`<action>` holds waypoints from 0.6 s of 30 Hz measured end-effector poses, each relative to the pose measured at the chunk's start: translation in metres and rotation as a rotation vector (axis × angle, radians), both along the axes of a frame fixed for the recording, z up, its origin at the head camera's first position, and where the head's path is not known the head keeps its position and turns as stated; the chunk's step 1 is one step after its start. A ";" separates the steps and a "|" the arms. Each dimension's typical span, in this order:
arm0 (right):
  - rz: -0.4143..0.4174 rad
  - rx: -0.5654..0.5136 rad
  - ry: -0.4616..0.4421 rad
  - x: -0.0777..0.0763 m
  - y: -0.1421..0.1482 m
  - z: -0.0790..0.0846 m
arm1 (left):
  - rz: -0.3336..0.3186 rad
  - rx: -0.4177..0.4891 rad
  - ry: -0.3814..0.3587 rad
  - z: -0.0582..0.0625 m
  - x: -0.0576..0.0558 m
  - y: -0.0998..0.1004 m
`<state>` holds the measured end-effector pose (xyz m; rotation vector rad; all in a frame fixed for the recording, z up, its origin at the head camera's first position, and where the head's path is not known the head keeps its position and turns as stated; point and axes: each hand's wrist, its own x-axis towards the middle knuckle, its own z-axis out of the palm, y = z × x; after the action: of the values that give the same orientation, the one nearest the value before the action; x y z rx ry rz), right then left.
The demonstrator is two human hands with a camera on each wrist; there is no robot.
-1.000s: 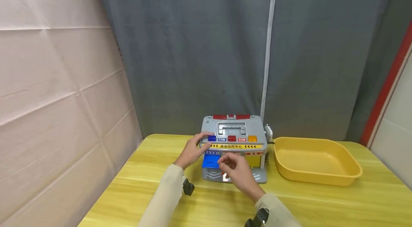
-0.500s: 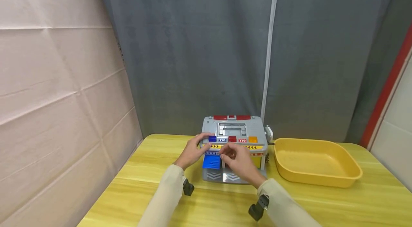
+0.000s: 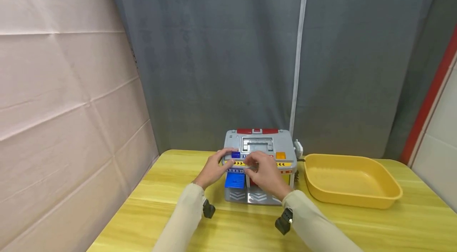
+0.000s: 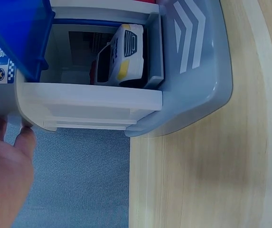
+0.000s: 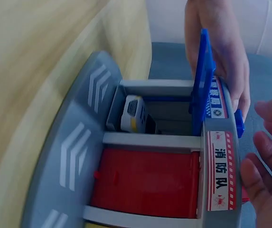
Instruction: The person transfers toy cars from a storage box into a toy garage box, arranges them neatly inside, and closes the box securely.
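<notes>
A grey toy rescue station [image 3: 285, 141] stands on the table, its coloured buttons along the front of the roof. My left hand [image 3: 214, 166] holds the roof's left corner, thumb at the front edge and fingers on top beside the blue button [image 5: 240, 124]. The blue door [image 3: 234, 180] is swung up, and a white toy car [image 4: 130, 57] sits in the bay below it. The red door [image 5: 145, 183] is closed. My right hand [image 3: 267, 172] is at the middle of the roof's front edge, fingers loosely bent around the red button [image 5: 245, 195], which they partly hide.
A yellow tray [image 3: 353, 200] stands to the right of the station. Grey curtain [image 3: 214, 65] hangs behind the table [image 3: 153, 196], and a pale cloth wall [image 3: 64, 105] runs along the left. A white plug-like piece [image 3: 298, 147] sits at the station's right side.
My right hand has moved up from in front of the bays to the roof's front edge, over the red button. The left hand has stayed on the corner; the blue door remains raised.
</notes>
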<state>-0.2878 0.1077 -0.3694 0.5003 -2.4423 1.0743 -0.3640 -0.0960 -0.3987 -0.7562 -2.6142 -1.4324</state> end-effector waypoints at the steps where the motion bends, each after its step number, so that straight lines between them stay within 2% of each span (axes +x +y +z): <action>1: -0.005 0.034 0.021 -0.001 -0.001 0.000 | 0.000 0.003 -0.001 0.000 0.000 0.000; 6: -0.018 0.189 0.084 -0.008 -0.003 -0.001 | 0.000 0.002 0.002 -0.001 0.002 0.001; 12: -0.032 0.282 0.097 -0.012 -0.003 -0.006 | 0.009 -0.020 0.000 -0.002 -0.001 0.000; 18: -0.029 0.325 0.103 -0.015 -0.004 -0.006 | 0.015 -0.041 -0.041 0.000 -0.001 -0.002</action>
<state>-0.3025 0.1038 -0.3756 0.6018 -2.5328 0.6228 -0.3646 -0.0980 -0.3986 -0.7171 -2.6814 -1.4090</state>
